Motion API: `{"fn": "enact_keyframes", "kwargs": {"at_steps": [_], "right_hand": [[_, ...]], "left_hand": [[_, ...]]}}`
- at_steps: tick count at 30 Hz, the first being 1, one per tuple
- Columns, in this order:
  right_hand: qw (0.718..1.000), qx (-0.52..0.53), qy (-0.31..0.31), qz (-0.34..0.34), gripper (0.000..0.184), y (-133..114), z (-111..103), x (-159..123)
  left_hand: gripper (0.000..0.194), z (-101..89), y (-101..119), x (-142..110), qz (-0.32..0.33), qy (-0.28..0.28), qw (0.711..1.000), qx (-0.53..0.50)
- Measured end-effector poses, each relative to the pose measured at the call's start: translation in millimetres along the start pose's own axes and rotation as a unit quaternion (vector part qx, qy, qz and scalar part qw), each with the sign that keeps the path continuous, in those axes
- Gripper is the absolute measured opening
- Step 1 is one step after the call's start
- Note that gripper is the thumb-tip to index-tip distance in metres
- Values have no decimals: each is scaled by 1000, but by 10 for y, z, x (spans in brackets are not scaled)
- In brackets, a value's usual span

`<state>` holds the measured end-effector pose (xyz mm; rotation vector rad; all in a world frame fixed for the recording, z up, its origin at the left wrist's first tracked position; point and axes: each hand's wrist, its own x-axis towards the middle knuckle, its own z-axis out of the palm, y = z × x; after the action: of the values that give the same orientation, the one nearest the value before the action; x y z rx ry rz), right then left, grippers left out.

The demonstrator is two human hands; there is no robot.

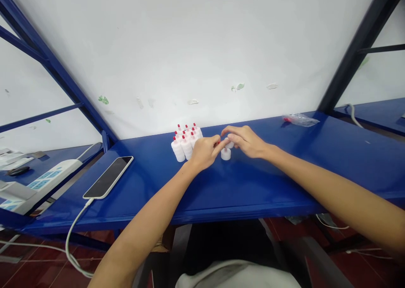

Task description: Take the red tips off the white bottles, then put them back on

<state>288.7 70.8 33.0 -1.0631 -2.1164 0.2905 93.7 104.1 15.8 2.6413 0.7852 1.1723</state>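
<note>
My left hand [205,151] is closed, its thumb and forefinger reaching toward the fingers of my right hand. A bit of red, seemingly a small bottle cap [217,144], shows at its fingertips. My right hand [248,142] curls from the other side around a small white plastic bottle [230,145], mostly hidden by the fingers. Just below, a short round white piece [225,154] is on the blue table; whether it is joined to the bottle, I cannot tell. Left of my hands stands a tight group of several white squeeze bottles [179,150] with red-tipped nozzles.
A phone [108,178] with a white charging cable [74,229] lies on the left of the blue table [253,191]. A clear plastic bag [302,119] with something red lies at the back right. A white power strip [47,180] is at far left. Behind is a white wall.
</note>
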Motion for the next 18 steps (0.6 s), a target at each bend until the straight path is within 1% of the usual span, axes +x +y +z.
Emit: {"fn": "enact_keyframes", "kwargs": {"at_steps": [1,3,6,14,18], "right_hand": [[1000,-9,22,8,46,32,-3,3],[998,-28,52,21,48,73,-2,11],[996,-48,64,37,46,83,10,25],[994,-64,75,52,42,81,27,34],[994,-58,79,56,41,92,40,36]], "left_hand": [[50,2,7,10,-36,3,999,-23],[54,13,19,31,-88,1,994,-62],[58,45,31,64,-128,-6,987,-96],[61,169,70,114,-172,-32,978,-115],[62,192,64,126,-179,-29,975,-126]]}}
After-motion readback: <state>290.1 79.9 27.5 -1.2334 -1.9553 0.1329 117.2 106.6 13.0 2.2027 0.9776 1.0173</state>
